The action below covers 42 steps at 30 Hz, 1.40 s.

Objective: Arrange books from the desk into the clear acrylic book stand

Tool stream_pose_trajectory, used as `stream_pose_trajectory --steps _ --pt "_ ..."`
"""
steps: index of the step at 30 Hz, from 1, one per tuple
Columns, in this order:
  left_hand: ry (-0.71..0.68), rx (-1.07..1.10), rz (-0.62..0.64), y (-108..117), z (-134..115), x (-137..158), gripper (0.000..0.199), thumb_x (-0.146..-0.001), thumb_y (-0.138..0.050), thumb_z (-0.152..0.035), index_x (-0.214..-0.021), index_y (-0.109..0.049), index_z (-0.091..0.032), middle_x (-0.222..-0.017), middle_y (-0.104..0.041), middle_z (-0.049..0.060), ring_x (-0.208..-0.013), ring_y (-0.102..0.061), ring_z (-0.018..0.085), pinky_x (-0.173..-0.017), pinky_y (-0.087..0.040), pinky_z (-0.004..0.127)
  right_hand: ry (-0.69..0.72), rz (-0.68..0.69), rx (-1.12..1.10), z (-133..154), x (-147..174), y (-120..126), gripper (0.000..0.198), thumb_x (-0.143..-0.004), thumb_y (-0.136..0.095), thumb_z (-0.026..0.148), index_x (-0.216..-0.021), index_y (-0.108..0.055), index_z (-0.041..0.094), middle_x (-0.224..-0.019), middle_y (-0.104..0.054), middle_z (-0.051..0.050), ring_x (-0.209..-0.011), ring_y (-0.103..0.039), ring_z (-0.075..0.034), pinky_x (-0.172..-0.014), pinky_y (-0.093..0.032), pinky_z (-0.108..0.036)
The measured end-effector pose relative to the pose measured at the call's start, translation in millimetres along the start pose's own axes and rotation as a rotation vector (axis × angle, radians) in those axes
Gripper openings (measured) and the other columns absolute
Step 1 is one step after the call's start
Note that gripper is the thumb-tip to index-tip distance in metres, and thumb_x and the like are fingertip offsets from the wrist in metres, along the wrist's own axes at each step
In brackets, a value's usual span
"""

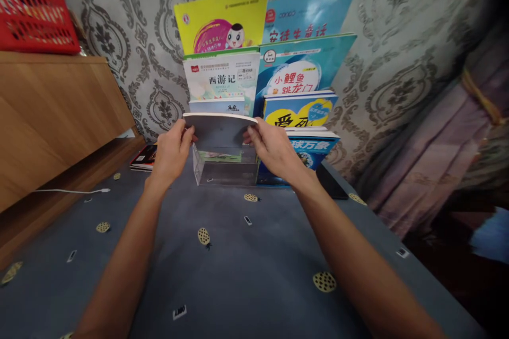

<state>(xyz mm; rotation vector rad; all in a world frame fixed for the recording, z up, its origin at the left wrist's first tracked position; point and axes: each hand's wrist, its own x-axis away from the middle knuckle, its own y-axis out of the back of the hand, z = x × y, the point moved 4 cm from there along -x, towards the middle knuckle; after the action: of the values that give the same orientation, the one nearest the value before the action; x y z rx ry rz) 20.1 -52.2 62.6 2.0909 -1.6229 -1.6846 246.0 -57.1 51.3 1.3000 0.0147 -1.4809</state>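
Note:
Between my two hands is a dark grey-covered book point(220, 130), its pale page edge facing up. My left hand point(172, 151) pinches its left side, and my right hand point(274, 145) grips its right side. The book is just above the front left slot of a clear tiered book rack point(198, 167). Behind it in the left column stand a light blue book point(217, 106), a white book point(222, 79) and a yellow book point(220, 16). To the right are blue and teal books, the front one a blue book point(314, 144), partly covered by my right hand.
The rack stands on a grey patterned cloth point(222, 275) against a wallpapered wall point(155, 26). At left are a wooden cabinet point(59, 116), a red basket point(35, 10), a white cable point(75, 190) and dark books point(143, 158). A black flat object point(332, 183) and a curtain point(429, 159) are at right.

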Motion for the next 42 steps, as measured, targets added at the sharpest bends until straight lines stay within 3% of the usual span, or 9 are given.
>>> stream_pose_trajectory --steps 6,10,18,24,30,42 --pt "0.013 -0.038 -0.060 -11 2 -5 0.026 -0.099 -0.040 -0.034 -0.076 -0.043 -0.023 -0.076 -0.072 0.003 -0.068 -0.068 0.016 -0.066 -0.048 0.027 -0.065 -0.034 -0.083 -9 -4 -9 0.025 -0.100 -0.033 0.032 -0.097 -0.055 0.021 -0.084 -0.069 -0.008 -0.075 -0.066 -0.021 -0.071 -0.050 -0.036" --pt "0.037 -0.002 -0.069 -18 12 -12 0.027 -0.098 -0.039 -0.035 -0.075 -0.043 -0.023 -0.073 -0.070 0.003 -0.068 -0.067 0.017 -0.068 -0.049 0.028 -0.074 -0.014 -0.109 -11 -5 -14 0.028 -0.098 -0.031 0.031 -0.106 -0.054 0.017 -0.089 -0.069 -0.012 -0.081 -0.068 -0.024 -0.076 -0.051 -0.039" --pt "0.178 -0.012 0.007 -44 45 -18 0.029 -0.098 -0.031 -0.032 -0.074 -0.044 -0.023 -0.069 -0.068 0.003 -0.063 -0.066 0.017 -0.066 -0.051 0.028 -0.039 0.077 0.020 -21 -2 -31 0.050 -0.095 -0.033 0.029 -0.140 -0.046 0.009 -0.097 -0.068 -0.015 -0.086 -0.064 -0.028 -0.080 -0.050 -0.044" --pt "0.170 -0.096 0.052 -54 55 -11 0.033 -0.099 -0.034 -0.033 -0.074 -0.052 -0.022 -0.071 -0.068 0.005 -0.071 -0.066 0.019 -0.073 -0.050 0.029 -0.072 0.048 0.058 -24 -2 -37 0.054 -0.094 -0.035 0.027 -0.144 -0.045 0.007 -0.099 -0.067 -0.018 -0.093 -0.063 -0.031 -0.086 -0.051 -0.048" --pt "0.206 -0.165 0.031 -54 55 -7 0.021 -0.099 -0.042 -0.033 -0.094 -0.059 -0.021 -0.084 -0.072 0.007 -0.084 -0.069 0.022 -0.075 -0.048 0.028 -0.065 -0.037 0.094 -21 0 -38 0.052 -0.094 -0.039 0.029 -0.142 -0.048 0.009 -0.109 -0.059 -0.019 -0.097 -0.061 -0.031 -0.089 -0.052 -0.051" --pt "0.221 -0.415 0.073 -51 41 -4 0.019 -0.101 -0.044 -0.031 -0.103 -0.060 -0.021 -0.089 -0.074 0.009 -0.090 -0.071 0.026 -0.075 -0.045 0.030 -0.021 -0.001 0.062 -21 2 -41 0.053 -0.096 -0.038 0.028 -0.146 -0.041 0.014 -0.106 -0.057 -0.017 -0.095 -0.060 -0.031 -0.090 -0.053 -0.053"
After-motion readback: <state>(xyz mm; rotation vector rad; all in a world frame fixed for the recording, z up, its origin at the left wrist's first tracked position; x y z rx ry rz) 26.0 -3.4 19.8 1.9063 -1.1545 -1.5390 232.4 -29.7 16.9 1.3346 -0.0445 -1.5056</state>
